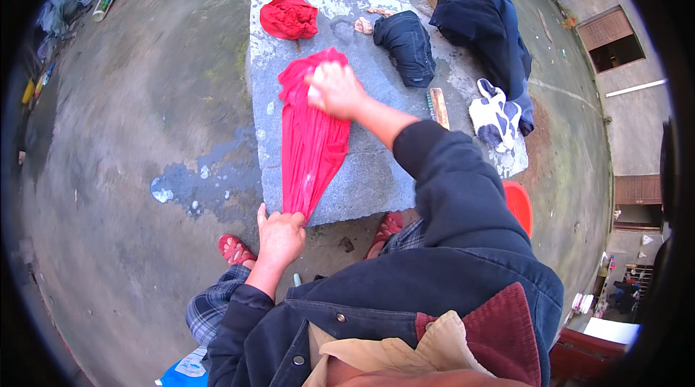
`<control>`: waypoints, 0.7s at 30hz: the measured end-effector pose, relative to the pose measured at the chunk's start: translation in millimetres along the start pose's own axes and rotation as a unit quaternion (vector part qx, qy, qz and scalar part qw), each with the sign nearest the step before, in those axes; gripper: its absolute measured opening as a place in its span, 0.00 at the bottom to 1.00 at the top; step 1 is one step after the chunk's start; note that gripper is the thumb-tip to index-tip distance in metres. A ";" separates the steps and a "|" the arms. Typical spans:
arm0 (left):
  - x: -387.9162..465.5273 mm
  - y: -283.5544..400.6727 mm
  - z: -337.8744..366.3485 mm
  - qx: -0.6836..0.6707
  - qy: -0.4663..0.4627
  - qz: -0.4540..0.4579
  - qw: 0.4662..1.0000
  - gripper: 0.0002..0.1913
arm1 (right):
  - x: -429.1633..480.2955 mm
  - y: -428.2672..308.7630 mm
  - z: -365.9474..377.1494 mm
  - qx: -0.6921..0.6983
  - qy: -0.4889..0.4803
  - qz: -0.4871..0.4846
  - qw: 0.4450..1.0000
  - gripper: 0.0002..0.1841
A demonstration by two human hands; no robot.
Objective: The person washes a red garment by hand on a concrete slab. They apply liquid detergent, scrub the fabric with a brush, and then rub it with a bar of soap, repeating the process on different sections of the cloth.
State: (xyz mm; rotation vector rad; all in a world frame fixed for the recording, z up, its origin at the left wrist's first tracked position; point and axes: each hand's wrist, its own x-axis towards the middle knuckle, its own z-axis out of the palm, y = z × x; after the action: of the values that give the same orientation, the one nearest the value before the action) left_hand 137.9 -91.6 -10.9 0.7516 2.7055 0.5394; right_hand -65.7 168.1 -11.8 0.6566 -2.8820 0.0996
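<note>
A wet pink-red cloth (315, 153) lies stretched over the near left part of a stone slab (374, 170). At the slab's near edge my left hand (281, 237) grips the cloth's gathered end. My right hand (334, 88) is on the cloth's far part, its fingers curled and blurred; whether it holds something is hidden. Beyond it sits a bunched red cloth (289, 16). Right of my right hand lie a folded dark blue garment (406, 47) and a wooden brush (438, 107) with green bristles, partly behind my right forearm.
A dark garment (478, 23) and a white cloth with dark patches (495, 115) lie on the slab's right side. A red plastic basin (518, 206) stands beside the slab, partly hidden by my sleeve. Wet patches (217, 180) mark the concrete at left.
</note>
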 end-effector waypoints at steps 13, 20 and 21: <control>3.7 1.8 2.8 0.001 0.014 0.003 1.000 0.05 | -11.3 -83.9 0.3 0.071 -0.052 -0.093 0.992 0.21; -1.5 -3.1 -2.6 0.008 -0.041 0.021 0.999 0.06 | 73.8 -16.3 8.2 -0.006 -0.004 0.142 0.990 0.20; -0.7 -7.2 -5.3 0.004 -0.047 0.021 0.999 0.06 | 78.0 -10.8 8.5 0.073 0.019 0.184 0.980 0.20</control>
State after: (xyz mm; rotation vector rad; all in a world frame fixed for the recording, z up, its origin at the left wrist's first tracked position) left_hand 133.4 -99.1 -9.1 0.8180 2.6125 0.4903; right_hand -131.5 124.5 -4.9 0.1304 -2.9429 0.3710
